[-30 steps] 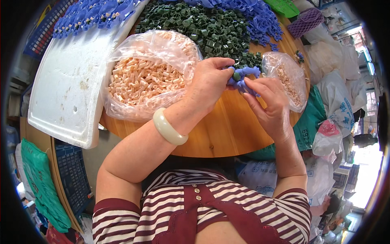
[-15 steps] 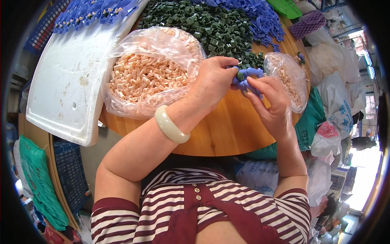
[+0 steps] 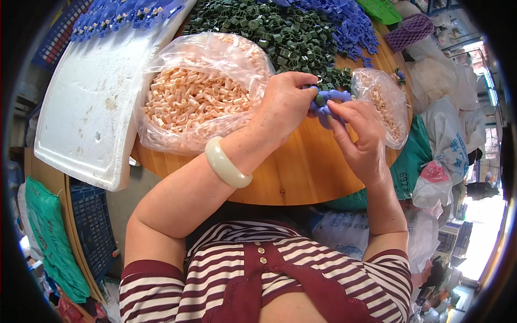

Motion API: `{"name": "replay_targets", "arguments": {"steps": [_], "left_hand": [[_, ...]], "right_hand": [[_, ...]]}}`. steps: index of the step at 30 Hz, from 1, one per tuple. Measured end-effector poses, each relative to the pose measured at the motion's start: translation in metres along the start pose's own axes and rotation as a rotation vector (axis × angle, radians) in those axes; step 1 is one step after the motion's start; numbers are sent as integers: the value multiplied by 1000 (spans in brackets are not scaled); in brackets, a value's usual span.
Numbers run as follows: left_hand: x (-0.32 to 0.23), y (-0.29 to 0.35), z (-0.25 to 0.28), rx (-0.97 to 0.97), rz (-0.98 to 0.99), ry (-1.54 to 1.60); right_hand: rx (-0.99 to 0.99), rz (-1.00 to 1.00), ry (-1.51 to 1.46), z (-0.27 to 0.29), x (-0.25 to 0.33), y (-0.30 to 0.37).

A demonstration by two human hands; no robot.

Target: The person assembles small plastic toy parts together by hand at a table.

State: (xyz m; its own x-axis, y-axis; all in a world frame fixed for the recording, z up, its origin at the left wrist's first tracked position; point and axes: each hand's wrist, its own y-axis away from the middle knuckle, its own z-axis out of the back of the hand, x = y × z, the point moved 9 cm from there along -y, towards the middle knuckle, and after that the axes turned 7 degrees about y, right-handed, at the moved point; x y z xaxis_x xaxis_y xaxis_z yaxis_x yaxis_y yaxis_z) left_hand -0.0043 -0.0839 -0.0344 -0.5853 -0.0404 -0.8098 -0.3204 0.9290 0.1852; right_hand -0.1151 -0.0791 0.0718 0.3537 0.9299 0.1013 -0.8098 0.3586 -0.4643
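Between my two hands is a small blue plastic piece (image 3: 337,96) with a dark green plastic part (image 3: 319,100) set against it. My left hand (image 3: 285,105), a pale bangle (image 3: 227,163) on its wrist, pinches the piece from the left. From the right, the thumb and fingers of my right hand (image 3: 362,137) grip its lower side. Just beyond the hands lies a heap of dark green plastic parts (image 3: 269,40). To the left of my left hand sits a clear bag (image 3: 161,67) of peach-coloured tubular bits (image 3: 196,99). A smaller clear bag (image 3: 396,116) of similar bits lies right of my right hand.
A heap of blue plastic pieces (image 3: 353,32) lies at the back of the round wooden table (image 3: 291,180). A white foam board (image 3: 81,107) at the left carries a row of blue assembled pieces (image 3: 126,19). A purple mesh roll (image 3: 409,32) and stuffed bags (image 3: 444,132) are at the right.
Both hands keep hold of the blue piece and have barely moved. The right fingers have shifted slightly on it.
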Motion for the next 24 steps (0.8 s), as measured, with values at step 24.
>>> {"name": "replay_targets", "arguments": {"steps": [24], "left_hand": [[-22,8,-10,53,-110,-17]], "right_hand": [[-17,-626,-829,-32,-97,31]]}}
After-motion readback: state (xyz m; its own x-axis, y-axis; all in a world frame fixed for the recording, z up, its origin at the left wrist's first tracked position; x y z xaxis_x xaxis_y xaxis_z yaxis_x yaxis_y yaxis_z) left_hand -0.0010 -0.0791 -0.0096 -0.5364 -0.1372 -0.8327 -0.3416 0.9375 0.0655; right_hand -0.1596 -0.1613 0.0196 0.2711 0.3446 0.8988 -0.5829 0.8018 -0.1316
